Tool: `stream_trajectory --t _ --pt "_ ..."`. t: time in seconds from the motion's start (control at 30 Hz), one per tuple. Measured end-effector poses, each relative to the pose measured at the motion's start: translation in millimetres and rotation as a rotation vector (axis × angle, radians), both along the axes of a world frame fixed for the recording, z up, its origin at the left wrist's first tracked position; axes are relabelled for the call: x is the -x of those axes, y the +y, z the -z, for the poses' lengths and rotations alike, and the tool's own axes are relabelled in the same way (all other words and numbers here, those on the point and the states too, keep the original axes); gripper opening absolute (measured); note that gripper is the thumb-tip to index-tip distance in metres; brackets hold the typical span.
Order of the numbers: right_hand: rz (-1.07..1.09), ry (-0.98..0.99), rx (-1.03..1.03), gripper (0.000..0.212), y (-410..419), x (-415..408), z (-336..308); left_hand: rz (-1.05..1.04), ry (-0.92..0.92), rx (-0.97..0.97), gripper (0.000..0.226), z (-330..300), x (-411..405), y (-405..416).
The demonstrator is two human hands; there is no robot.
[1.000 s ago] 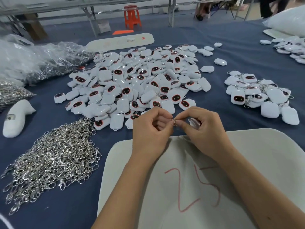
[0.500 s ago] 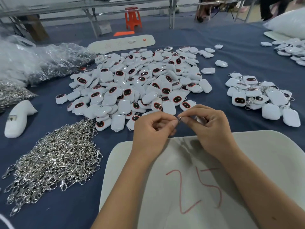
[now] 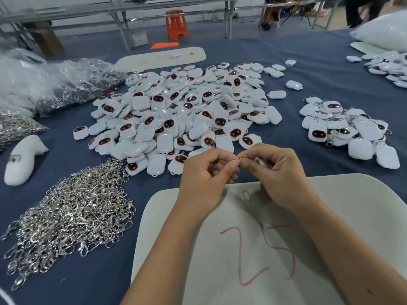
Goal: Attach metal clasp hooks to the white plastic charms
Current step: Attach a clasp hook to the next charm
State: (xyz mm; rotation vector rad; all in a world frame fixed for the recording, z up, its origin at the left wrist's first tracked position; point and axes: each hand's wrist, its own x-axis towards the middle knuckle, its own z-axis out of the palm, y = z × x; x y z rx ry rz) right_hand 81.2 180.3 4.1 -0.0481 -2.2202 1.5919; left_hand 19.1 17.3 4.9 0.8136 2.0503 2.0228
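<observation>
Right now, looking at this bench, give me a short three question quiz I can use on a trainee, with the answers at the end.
1. True or false: the loose clasp hooks lie to the person's right.
2. Multiple choice: the charms with hooks already on sit A) on the near white board, B) right of the big charm pile, C) in the clear bag.
3. Fill in: the left hand and right hand meet over the near board's ____ edge, pinching a small ring.

Key: 1 false; 2 B; 3 far
</observation>
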Motion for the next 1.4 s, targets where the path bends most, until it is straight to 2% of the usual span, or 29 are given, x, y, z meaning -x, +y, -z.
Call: stream_trajectory --t 0.17,0.33,0.7,0.8,0.9,1.0,1.1,1.17,1.3,1.4 --pt "0.027 0.005 -0.012 0.013 -1 0 0 -0.008 0.041 0.038 0.022 3 -1 1" --pt "0.035 0.051 -0.007 0.015 -6 0 0 -0.074 0.17 0.12 0.018 4 -3 4" --pt "0.161 0.14 -0.074 0.022 -21 -3 2 -0.243 0.29 0.133 0.018 8 -11 16" --pt "0.149 0.107 -0.039 0.024 -22 -3 0 -0.266 0.342 0.188 0.016 7 -12 16" --pt "0.118 0.046 0.011 0.016 -21 -3 -4 -0.256 0.353 0.244 0.016 6 -11 12" --pt "0.176 -0.09 0.161 0.037 -7 -3 -2 -0.238 0.379 0.285 0.022 6 -7 8" --pt "0.18 -0.156 0.101 0.03 3 -4 -2 -0.188 0.376 0.313 0.029 9 -5 7" --pt "0.179 -0.095 0.079 0.02 2 -4 -4 -0.174 0.381 0.326 0.028 12 -4 7" --pt "0.143 -0.037 0.27 0.015 -4 -4 -7 -0.138 0.377 0.362 0.025 13 -4 8" --pt "0.22 -0.017 0.301 0.011 -4 -3 -7 -0.111 0.354 0.372 0.019 11 -5 9"
